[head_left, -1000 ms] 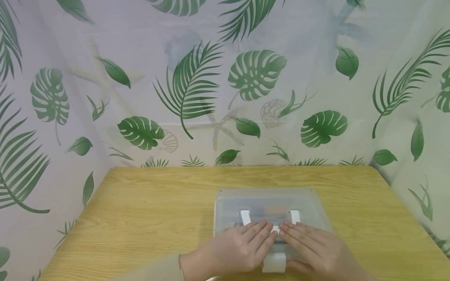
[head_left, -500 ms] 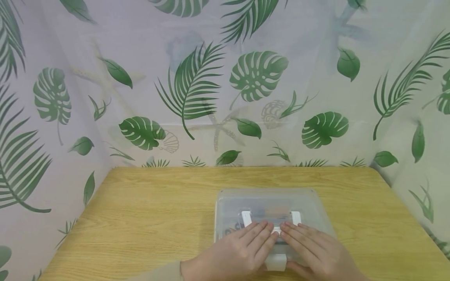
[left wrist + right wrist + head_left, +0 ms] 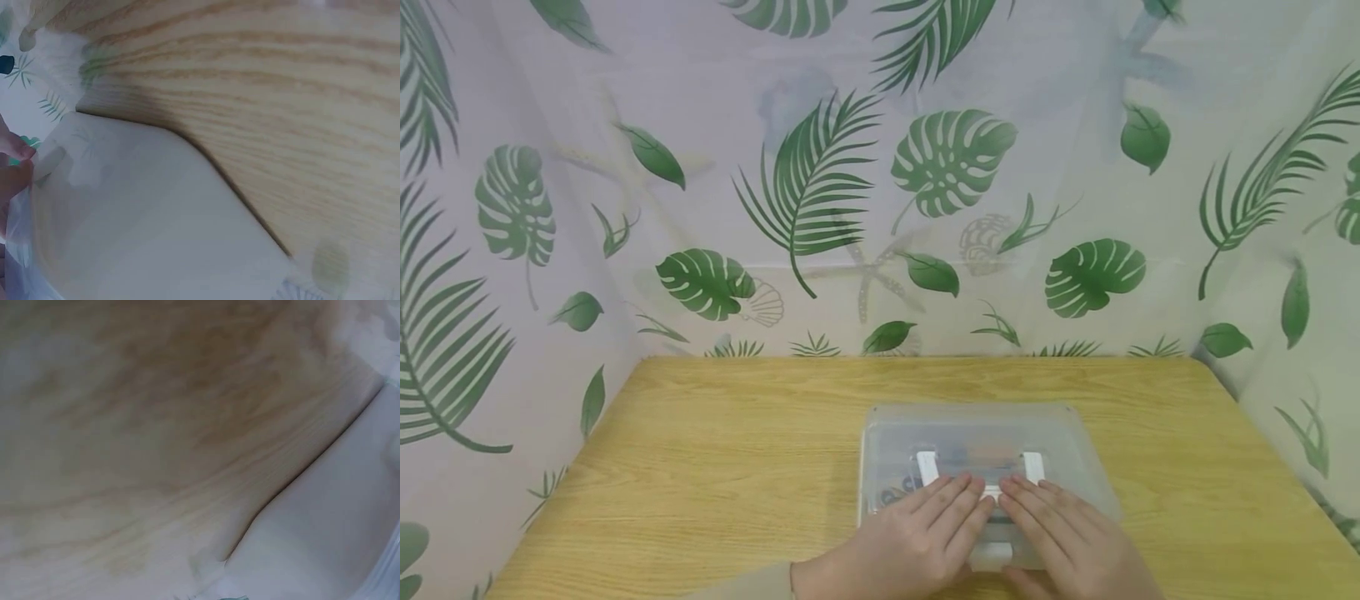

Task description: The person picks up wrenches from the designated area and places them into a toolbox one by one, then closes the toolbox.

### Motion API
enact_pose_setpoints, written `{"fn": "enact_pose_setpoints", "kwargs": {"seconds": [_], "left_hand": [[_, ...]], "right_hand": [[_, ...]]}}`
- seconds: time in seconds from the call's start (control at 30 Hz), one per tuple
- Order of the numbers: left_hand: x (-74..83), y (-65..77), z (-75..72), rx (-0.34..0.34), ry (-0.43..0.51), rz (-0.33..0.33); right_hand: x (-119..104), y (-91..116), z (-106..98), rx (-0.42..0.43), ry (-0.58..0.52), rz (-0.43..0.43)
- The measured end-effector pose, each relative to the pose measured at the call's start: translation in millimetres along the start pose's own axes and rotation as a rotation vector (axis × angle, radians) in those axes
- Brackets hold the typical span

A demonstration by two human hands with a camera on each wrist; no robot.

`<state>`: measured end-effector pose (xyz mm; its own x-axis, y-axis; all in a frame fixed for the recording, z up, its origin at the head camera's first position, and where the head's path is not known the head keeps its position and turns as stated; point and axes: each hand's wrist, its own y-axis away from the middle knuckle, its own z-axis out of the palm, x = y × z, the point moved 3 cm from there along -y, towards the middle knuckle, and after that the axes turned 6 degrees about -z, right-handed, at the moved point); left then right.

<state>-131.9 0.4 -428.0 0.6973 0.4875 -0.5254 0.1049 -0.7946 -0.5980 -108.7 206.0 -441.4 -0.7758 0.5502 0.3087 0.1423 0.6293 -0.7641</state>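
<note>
A translucent plastic storage box (image 3: 895, 433) with a clear lid stands on the table at the near right of centre. A white carrying handle (image 3: 927, 467) lies folded on its lid. My left hand (image 3: 917, 529) rests straight fingers on the left part of the lid. Mirroring it, my right hand (image 3: 1075, 533) has straight fingers on the right part, fingertips near the handle's middle. Both thumbs reach down at the front, near a white latch (image 3: 994, 552). In the left wrist view, digits touch the latch (image 3: 50, 164) on the box wall (image 3: 144, 206).
Through the lid show blurred contents (image 3: 988, 452), orange and bluish, with dark ring shapes at the left. The wood-grain table (image 3: 722, 467) stretches left and behind the box. A leaf-patterned curtain (image 3: 850, 200) hangs around the table's back and sides.
The white latch flap at the box front has swung down towards the front wall under my thumbs. My fingers stay at almost the same place on the lid.
</note>
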Motion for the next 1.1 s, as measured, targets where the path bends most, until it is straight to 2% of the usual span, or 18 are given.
{"fn": "enact_pose_setpoints", "kwargs": {"seconds": [0.13, 0.27, 0.6, 0.8, 0.97, 1.1], "left_hand": [[-0.6, 0.8, 2.1, 0.025, -0.033, 0.005], [-2.1, 1.4, 3.5, 0.007, -0.044, 0.008], [-4.0, 3.6, 2.3, -0.064, -0.051, 0.025], [-6.0, 4.0, 0.2, -0.152, 0.030, -0.033], [-11.8, 3.7, -2.7, -0.196, 0.107, -0.088], [-22.9, 5.6, -4.3, -0.204, 0.086, -0.116]], "right_hand": [[0, -4, 1, 0.030, 0.024, -0.028], [2, -8, 1, 0.050, 0.031, -0.049], [4, -3, 3, -0.006, 0.005, -0.023], [5, -3, 3, -0.013, -0.029, -0.013], [8, -7, 0, 0.002, -0.071, -0.007], [13, -14, -3, 0.045, -0.078, -0.021]]}}
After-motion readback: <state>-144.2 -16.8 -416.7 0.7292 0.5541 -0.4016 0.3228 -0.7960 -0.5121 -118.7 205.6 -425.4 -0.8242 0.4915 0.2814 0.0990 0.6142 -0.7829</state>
